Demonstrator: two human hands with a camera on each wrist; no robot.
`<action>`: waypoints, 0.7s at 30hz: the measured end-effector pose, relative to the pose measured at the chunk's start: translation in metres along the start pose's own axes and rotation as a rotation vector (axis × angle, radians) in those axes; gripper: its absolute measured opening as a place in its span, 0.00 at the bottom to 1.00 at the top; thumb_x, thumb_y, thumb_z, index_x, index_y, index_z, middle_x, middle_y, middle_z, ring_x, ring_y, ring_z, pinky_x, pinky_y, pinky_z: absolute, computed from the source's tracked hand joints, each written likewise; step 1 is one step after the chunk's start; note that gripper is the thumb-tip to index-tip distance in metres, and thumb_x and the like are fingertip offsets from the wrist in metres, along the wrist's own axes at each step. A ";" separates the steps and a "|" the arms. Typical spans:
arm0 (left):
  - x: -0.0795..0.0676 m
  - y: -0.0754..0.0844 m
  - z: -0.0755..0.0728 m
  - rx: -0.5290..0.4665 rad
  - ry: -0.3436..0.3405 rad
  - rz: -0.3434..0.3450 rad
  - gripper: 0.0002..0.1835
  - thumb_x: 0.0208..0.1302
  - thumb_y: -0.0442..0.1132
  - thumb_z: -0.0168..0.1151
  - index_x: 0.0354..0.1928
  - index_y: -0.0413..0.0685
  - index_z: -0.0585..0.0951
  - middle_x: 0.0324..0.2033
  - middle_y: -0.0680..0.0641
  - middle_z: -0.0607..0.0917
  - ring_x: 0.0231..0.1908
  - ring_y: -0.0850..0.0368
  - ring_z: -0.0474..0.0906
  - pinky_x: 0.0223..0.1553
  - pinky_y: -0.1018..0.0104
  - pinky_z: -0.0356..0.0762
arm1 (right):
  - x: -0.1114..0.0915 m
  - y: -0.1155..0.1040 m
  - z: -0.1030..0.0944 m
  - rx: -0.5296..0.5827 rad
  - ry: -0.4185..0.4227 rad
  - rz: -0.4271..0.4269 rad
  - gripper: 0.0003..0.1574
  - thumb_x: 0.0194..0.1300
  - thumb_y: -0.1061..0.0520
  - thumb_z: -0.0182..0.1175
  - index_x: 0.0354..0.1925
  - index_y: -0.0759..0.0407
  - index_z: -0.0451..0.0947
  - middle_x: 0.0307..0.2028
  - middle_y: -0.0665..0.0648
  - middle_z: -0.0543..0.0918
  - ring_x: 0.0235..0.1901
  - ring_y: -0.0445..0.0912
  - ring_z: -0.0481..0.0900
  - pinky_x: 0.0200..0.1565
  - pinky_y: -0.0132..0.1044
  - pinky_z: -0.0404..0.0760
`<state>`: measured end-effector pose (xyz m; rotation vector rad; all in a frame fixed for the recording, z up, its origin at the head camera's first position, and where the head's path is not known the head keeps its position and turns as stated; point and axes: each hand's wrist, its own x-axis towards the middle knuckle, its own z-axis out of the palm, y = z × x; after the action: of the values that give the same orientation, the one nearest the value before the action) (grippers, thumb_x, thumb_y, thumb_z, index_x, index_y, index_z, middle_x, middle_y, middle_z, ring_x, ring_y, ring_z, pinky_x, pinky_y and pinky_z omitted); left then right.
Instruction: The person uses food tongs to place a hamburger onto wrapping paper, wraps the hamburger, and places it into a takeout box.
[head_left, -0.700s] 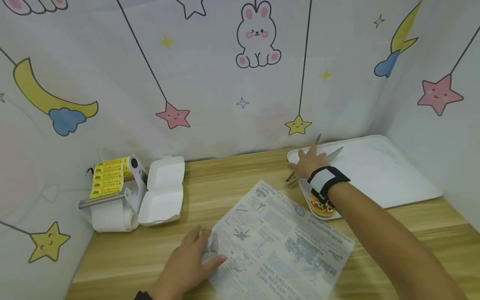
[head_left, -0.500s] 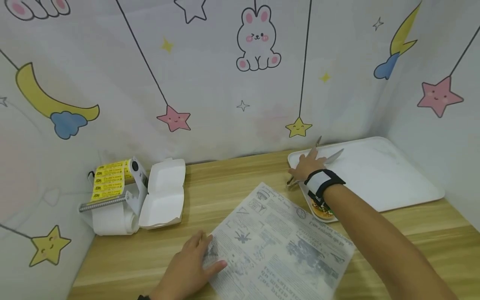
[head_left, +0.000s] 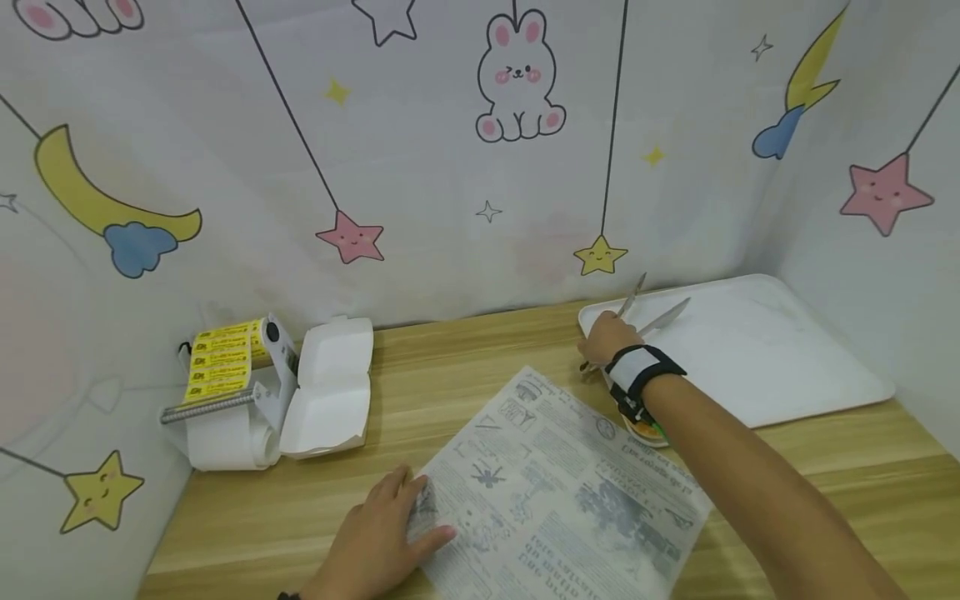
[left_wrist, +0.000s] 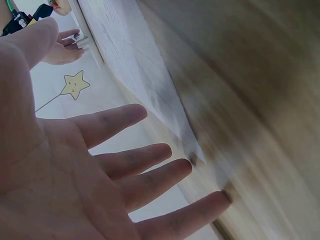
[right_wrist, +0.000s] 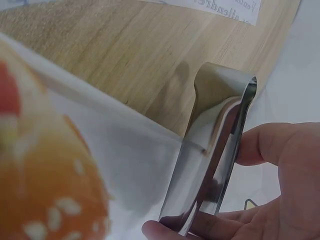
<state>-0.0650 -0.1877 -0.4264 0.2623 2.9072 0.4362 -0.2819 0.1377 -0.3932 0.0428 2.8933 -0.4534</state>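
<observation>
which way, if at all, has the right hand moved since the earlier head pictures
Yes, slightly: the right hand has shifted left, judged against the white tray in the head view. It now grips the tongs.

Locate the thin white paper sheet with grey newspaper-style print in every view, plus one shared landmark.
Head: the white printed paper sheet lies at lower centre.
Left wrist: sheet at upper middle, slanting to a corner lower right of centre.
Right wrist: a strip of sheet at the top edge, right of centre.
Shared landmark: the bare right hand: right of centre, upper left, lower right, in that order.
</observation>
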 end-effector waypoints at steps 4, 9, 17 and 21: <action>0.000 0.001 0.000 0.007 -0.006 -0.001 0.51 0.51 0.77 0.48 0.63 0.42 0.73 0.65 0.33 0.67 0.62 0.35 0.64 0.47 0.34 0.70 | 0.009 0.013 0.001 0.010 0.053 -0.047 0.32 0.62 0.48 0.54 0.46 0.79 0.71 0.38 0.71 0.81 0.34 0.58 0.79 0.37 0.48 0.79; 0.001 0.002 -0.001 0.018 -0.002 -0.002 0.50 0.51 0.77 0.49 0.63 0.43 0.73 0.65 0.33 0.68 0.63 0.36 0.64 0.47 0.34 0.70 | 0.011 0.021 -0.015 0.015 0.103 -0.095 0.18 0.58 0.51 0.53 0.22 0.65 0.73 0.21 0.60 0.77 0.21 0.51 0.73 0.22 0.40 0.71; 0.002 0.004 0.000 0.019 -0.001 -0.007 0.49 0.50 0.76 0.50 0.63 0.44 0.74 0.65 0.34 0.67 0.63 0.37 0.63 0.47 0.34 0.70 | -0.011 0.022 -0.050 0.011 0.087 -0.118 0.14 0.54 0.58 0.49 0.17 0.63 0.72 0.17 0.58 0.77 0.18 0.50 0.74 0.24 0.42 0.74; 0.000 0.006 -0.002 0.016 -0.001 -0.004 0.48 0.51 0.75 0.52 0.62 0.44 0.74 0.65 0.33 0.67 0.63 0.36 0.64 0.47 0.34 0.70 | -0.021 0.028 -0.061 -0.001 0.111 -0.165 0.19 0.57 0.62 0.50 0.41 0.76 0.77 0.34 0.70 0.83 0.31 0.57 0.80 0.39 0.51 0.79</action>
<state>-0.0645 -0.1824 -0.4230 0.2586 2.9108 0.4122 -0.2724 0.1829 -0.3408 -0.1774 3.0196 -0.4918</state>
